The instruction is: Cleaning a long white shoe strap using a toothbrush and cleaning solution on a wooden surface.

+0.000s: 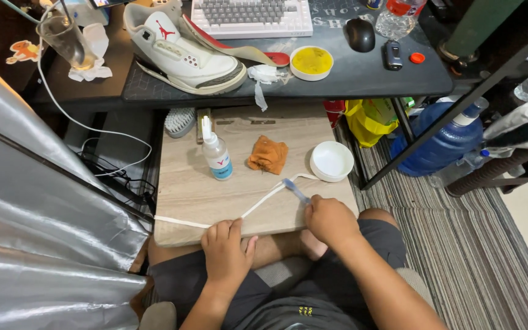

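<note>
Nearest, the left hand (pixel 226 249) presses a flat white shoelace (pixel 258 205) down at the near edge of the pale wooden lap board (pixel 184 183), fingers closed on it. Just beside it, the right hand (pixel 331 220) is closed around a small blue-handled toothbrush (pixel 294 190), its head resting on the lace. The lace's long axis runs diagonally from the board's left edge, under the left hand, up past the right hand's brush. Beyond the hands stand a clear spray bottle with a blue label (pixel 217 156), a crumpled orange cloth (pixel 268 154) and a shallow white dish (pixel 332 161); farther off, a white high-top sneaker (pixel 181 52) on the dark desk
</note>
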